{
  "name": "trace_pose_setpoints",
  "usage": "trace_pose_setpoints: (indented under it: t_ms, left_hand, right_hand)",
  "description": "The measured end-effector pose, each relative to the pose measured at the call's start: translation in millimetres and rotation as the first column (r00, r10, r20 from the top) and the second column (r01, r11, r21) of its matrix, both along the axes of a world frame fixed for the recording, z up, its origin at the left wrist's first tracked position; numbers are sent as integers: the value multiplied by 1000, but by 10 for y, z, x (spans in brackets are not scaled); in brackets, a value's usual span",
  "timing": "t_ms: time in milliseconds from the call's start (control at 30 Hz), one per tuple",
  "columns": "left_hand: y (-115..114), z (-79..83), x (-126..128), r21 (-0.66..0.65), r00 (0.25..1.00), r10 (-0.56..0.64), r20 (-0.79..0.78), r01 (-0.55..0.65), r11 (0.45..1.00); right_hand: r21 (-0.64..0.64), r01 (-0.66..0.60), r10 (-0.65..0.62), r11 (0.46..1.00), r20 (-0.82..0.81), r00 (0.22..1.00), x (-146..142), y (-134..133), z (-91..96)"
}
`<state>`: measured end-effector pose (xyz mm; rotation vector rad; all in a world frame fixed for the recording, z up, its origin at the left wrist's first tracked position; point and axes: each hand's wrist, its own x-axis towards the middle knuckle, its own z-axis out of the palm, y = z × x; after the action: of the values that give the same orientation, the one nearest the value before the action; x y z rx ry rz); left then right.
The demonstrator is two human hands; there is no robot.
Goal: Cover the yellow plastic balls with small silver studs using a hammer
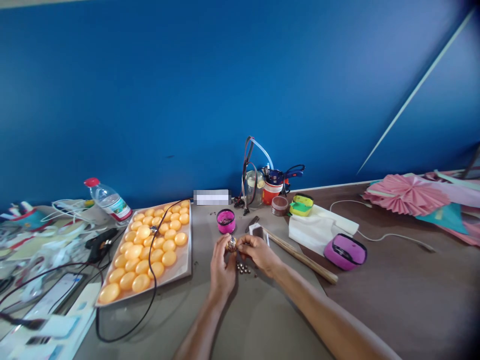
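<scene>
My left hand is closed around a small round object with a shiny, metallic, dotted surface. Its exact kind is too small to make out. Close against its right side, my right hand has thumb and fingers pinched together. Whatever may be between those fingertips is hidden. Several small shiny metal beads lie on the grey work surface just below my hands. Beyond my fingers stands a small pink round container with dark little pieces inside.
A hammer with a wooden handle lies right of my hands. Left is a board of orange domes with a black cable across it. A purple case, white cloth, brown jar and orange cup stand right and behind.
</scene>
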<state>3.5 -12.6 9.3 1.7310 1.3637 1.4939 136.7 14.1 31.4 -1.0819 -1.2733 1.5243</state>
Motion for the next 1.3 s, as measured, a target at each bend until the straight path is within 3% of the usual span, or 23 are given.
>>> trace_pose_setpoints:
  t_ms: [200,467,633,700,767,900,1033,1167,1300]
  left_hand:
    - [-23,-17,4,13,999,10,-53,-10,1000]
    - [-59,19,30,-9,999,15,-37,-16,1000]
    - [-17,50,-7,-112,992,-5,123,19,994]
    - [-2,62,-27,-159,976,16,219,20,987]
    - [9,73,-44,-196,962,54,269,0,981]
    - [29,81,-61,-249,944,123,305,-46,968]
    - [41,79,-55,-230,936,133,325,-58,971]
    - [29,87,-34,-221,933,121,339,-46,974]
    - [20,86,-24,-213,934,134,330,-65,975]
  right_hand:
    - [-85,12,-18,996,-70,997,-37,-37,52]
    - [-64,95,-98,993,-46,994,-128,-39,11]
    - [-38,32,-38,999,-149,988,-26,-1,46]
    - [32,-18,20,999,-55,998,61,27,46]
    - [102,-81,65,992,153,986,144,54,23]
    - [210,-220,103,953,458,883,225,69,-30]
    - [312,-350,102,883,602,792,213,22,5]
    - [326,-476,120,817,711,693,173,-53,67]
    - [280,-519,99,807,803,588,115,-107,82]
